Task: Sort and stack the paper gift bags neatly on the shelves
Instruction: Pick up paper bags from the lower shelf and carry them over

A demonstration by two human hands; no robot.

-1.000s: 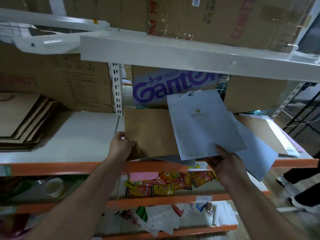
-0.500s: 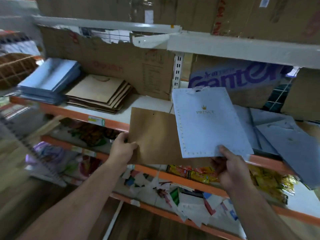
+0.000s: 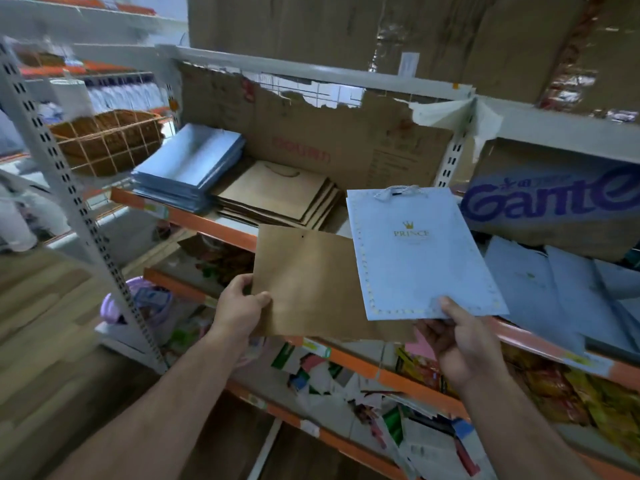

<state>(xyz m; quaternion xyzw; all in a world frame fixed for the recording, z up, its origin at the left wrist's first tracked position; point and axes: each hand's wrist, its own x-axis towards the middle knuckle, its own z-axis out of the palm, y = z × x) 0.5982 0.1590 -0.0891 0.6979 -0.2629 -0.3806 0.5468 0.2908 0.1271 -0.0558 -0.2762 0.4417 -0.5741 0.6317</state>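
Fingers point(image 3: 242, 282) of the left hand point(image 3: 239, 311) pinch the brown bag point(image 3: 311, 289). The right hand point(image 3: 460, 344) pinches the blue bag point(image 3: 415, 258) overlapping it, before the shelf point(image 3: 194, 220).

"PRINCE" on the blue bag point(image 3: 420, 252); seemingly "Gante" on the carton point(image 3: 554, 199).

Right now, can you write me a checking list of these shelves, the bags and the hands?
Surface: white shelf with orange front edge.
Job's things: flat brown paper bag and pale blue PRINCE paper bag held; neat blue stack beside brown stack; loose blue bags scattered right.
Clutter: snack packets and paper scraps on lower shelves.
Hands: left hand grips the brown bag; right hand pinches the PRINCE bag.
Cables: nothing seen.
Surroundings: wicker basket, printed cardboard box, wooden floor.
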